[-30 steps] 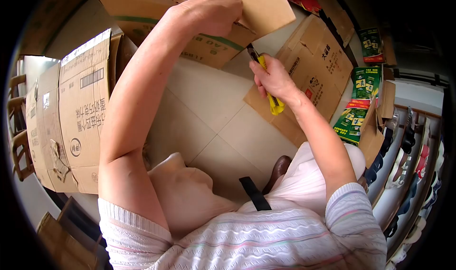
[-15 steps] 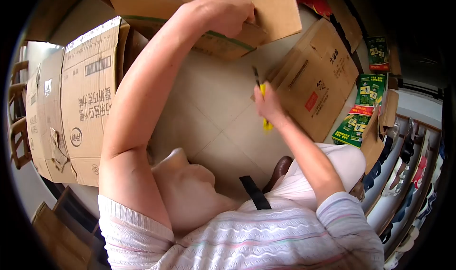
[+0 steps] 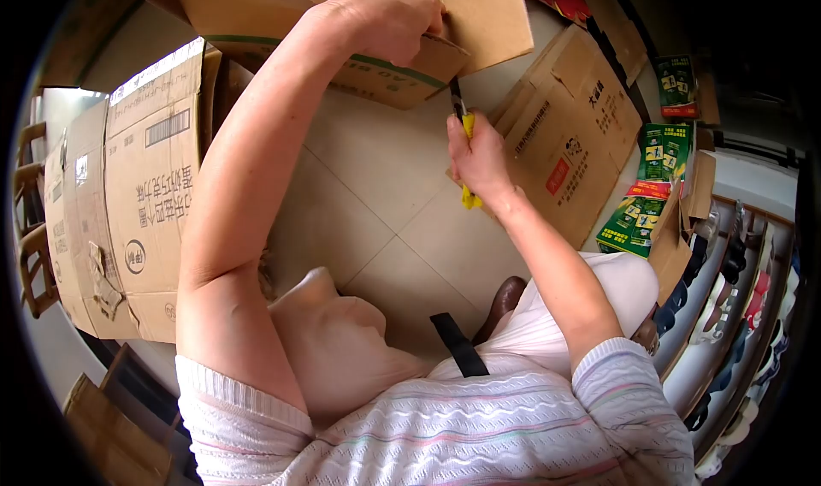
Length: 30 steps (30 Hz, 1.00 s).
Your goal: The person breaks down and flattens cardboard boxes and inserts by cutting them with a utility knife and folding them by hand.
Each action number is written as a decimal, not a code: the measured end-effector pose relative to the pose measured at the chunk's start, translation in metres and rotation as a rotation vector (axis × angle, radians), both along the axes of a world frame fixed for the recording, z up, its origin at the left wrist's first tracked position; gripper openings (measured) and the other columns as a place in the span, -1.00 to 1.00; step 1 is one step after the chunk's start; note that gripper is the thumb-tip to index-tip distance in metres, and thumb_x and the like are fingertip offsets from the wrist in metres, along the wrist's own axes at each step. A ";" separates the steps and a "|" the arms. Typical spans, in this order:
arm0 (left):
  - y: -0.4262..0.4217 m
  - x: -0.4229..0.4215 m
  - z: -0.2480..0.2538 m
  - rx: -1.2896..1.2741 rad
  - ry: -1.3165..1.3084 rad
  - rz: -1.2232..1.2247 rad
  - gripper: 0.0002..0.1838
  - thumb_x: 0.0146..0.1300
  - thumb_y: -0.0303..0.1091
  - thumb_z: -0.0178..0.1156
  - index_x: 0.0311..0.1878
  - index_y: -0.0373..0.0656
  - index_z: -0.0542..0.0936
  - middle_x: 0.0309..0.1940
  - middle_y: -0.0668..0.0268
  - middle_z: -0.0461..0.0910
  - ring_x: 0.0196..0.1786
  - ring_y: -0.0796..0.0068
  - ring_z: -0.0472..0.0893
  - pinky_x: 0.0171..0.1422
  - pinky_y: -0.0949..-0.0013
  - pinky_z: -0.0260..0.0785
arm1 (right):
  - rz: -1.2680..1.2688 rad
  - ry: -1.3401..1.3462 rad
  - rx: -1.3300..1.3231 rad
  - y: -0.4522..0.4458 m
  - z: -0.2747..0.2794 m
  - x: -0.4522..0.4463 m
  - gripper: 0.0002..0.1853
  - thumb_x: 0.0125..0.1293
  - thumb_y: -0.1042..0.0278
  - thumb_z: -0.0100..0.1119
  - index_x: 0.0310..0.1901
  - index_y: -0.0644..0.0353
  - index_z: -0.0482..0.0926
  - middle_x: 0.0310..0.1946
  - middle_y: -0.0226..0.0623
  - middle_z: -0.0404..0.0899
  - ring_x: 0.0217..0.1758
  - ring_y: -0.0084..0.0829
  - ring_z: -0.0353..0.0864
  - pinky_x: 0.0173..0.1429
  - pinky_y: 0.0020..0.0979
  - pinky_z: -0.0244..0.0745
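My left hand (image 3: 389, 20) is closed over the upper edge of an open cardboard box (image 3: 282, 15), its fingers curled inside and partly hidden. One box flap (image 3: 483, 15) stands out to the right of that hand. In my right hand (image 3: 483, 157) is a yellow utility knife (image 3: 468, 125), gripped with its dark blade pointing up. The blade's tip is at the box's lower right corner; whether it touches the cardboard I cannot tell.
A large printed carton (image 3: 145, 195) stands at left. Flattened cardboard (image 3: 564, 135) leans at right, beside green printed boxes (image 3: 637, 221). Shelves of shoes (image 3: 727, 315) line the far right. Tiled floor (image 3: 376, 195) lies between my legs and the box.
My right hand has raised the utility knife up and slightly left, bringing its blade to the box's corner. The box and my left hand have shifted slightly left in view.
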State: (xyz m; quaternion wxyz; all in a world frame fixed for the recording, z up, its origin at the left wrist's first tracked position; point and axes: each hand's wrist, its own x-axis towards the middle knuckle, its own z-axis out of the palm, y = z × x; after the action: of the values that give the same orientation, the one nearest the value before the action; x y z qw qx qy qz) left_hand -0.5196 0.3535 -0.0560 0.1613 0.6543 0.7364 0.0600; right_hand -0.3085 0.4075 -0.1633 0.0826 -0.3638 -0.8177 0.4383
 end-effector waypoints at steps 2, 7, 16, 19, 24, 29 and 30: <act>0.001 -0.001 0.000 -0.010 -0.010 -0.006 -0.85 -0.20 -0.55 0.18 -0.44 -0.20 0.56 0.21 0.35 0.35 0.17 0.28 0.39 0.14 0.28 0.33 | 0.096 -0.098 0.036 0.012 0.004 -0.008 -0.71 0.28 0.21 -0.01 -0.35 0.33 0.38 -0.57 0.06 0.48 -0.43 0.09 0.51 -0.37 -0.13 0.40; 0.001 -0.003 -0.005 0.007 -0.038 -0.015 -0.82 -0.23 -0.55 0.16 -0.43 -0.22 0.56 0.19 0.36 0.38 0.10 0.27 0.43 0.07 0.26 0.36 | 0.161 -0.164 0.078 0.016 0.000 -0.012 -0.69 0.30 0.18 -0.04 -0.29 0.34 0.36 -0.52 0.11 0.48 -0.38 0.12 0.50 -0.33 -0.09 0.40; 0.002 -0.009 0.006 -0.022 -0.031 -0.077 -0.77 -0.10 -0.45 0.10 -0.31 -0.13 0.64 -0.35 0.14 0.61 -0.17 0.16 0.58 -0.09 0.21 0.40 | 0.051 -0.303 -0.446 0.015 0.040 -0.021 -0.74 0.34 0.25 -0.10 -0.39 0.28 0.27 -0.71 -0.39 0.28 -0.80 -0.55 0.30 -0.78 -0.44 0.23; 0.001 -0.008 0.011 -0.035 -0.062 -0.074 -0.71 -0.12 -0.45 0.08 -0.26 -0.08 0.64 -0.32 0.16 0.60 -0.13 0.14 0.55 -0.03 0.21 0.38 | 0.087 -0.311 -0.359 0.017 0.029 -0.022 -0.74 0.33 0.25 -0.08 -0.37 0.30 0.28 -0.70 -0.25 0.35 -0.75 -0.34 0.40 -0.69 -0.31 0.30; 0.002 -0.012 -0.011 0.063 -0.110 -0.096 -0.76 -0.27 -0.55 0.15 -0.38 -0.26 0.57 0.05 0.35 0.50 -0.06 0.20 0.52 -0.04 0.22 0.39 | 0.077 -0.186 0.023 -0.001 -0.046 0.004 -0.75 0.27 0.23 0.00 -0.34 0.29 0.33 -0.46 0.03 0.50 -0.39 0.04 0.49 -0.33 -0.13 0.37; 0.000 -0.009 -0.019 -0.009 -0.080 0.080 -0.71 -0.26 -0.56 0.15 -0.32 -0.20 0.58 -0.23 0.21 0.58 -0.12 0.19 0.53 -0.09 0.22 0.40 | 0.090 -0.090 0.343 -0.011 -0.158 0.093 -0.69 0.19 0.18 0.09 -0.38 0.33 0.38 -0.62 -0.07 0.49 -0.54 -0.09 0.50 -0.42 -0.17 0.38; -0.001 -0.009 -0.018 -0.003 -0.100 0.086 -0.70 -0.25 -0.55 0.15 -0.31 -0.20 0.58 -0.27 0.19 0.58 -0.14 0.18 0.54 -0.09 0.22 0.40 | -0.064 -0.157 -0.077 0.001 -0.103 0.053 -0.71 0.25 0.15 0.06 -0.40 0.22 0.33 -0.76 -0.33 0.37 -0.75 -0.48 0.40 -0.65 -0.41 0.32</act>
State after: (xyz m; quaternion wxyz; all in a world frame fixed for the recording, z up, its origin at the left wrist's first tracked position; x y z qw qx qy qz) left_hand -0.5284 0.3527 -0.0743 0.1962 0.6179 0.7550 0.0984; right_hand -0.2552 0.4081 -0.2661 0.0182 -0.4260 -0.7922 0.4366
